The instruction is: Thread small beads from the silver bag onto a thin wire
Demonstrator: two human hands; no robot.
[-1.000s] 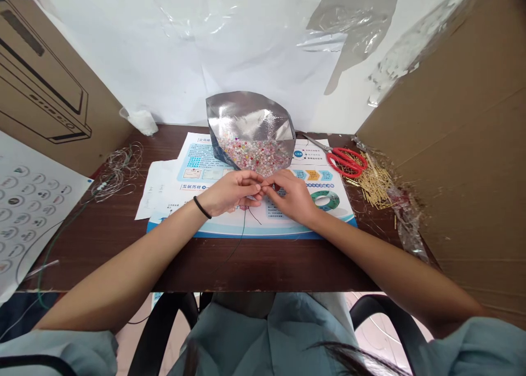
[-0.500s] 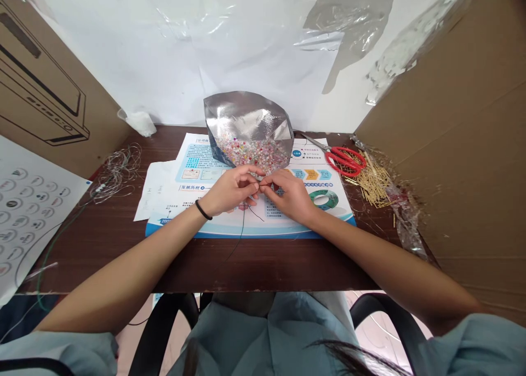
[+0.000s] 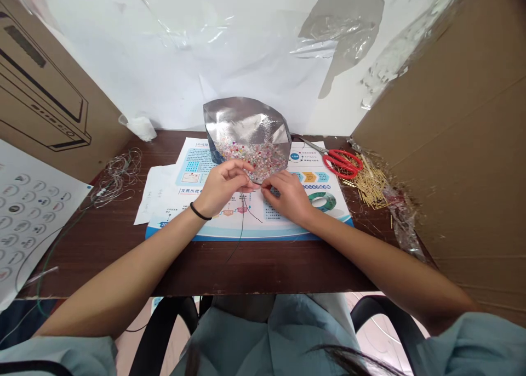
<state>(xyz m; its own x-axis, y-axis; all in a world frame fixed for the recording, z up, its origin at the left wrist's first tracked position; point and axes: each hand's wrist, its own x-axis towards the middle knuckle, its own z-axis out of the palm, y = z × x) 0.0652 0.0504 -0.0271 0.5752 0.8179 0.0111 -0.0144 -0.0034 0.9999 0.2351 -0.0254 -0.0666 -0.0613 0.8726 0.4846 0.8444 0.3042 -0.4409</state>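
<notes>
My left hand (image 3: 225, 187), with a black band at the wrist, pinches a thin dark thread (image 3: 242, 222) whose loose ends hang down over the printed sheet. Close to its right, my right hand (image 3: 287, 197) has its thumb and forefinger pressed together near the thread; what lies between those fingertips is too small to make out. Just beyond both hands stands an open silver bag (image 3: 246, 121) with many small coloured beads (image 3: 265, 155) inside. Under the hands lies the printed sheet (image 3: 230, 232).
Red-handled scissors (image 3: 343, 164) lie right of the bag, beside a pile of gold sticks (image 3: 371, 185) and crumpled plastic (image 3: 405, 231). Tangled clear thread (image 3: 119, 173) is at the left. Cardboard walls (image 3: 472, 146) flank the dark table (image 3: 263, 266).
My hands have moved slightly apart, so a small gap now shows between their fingertips. The whole view has shifted a little.
</notes>
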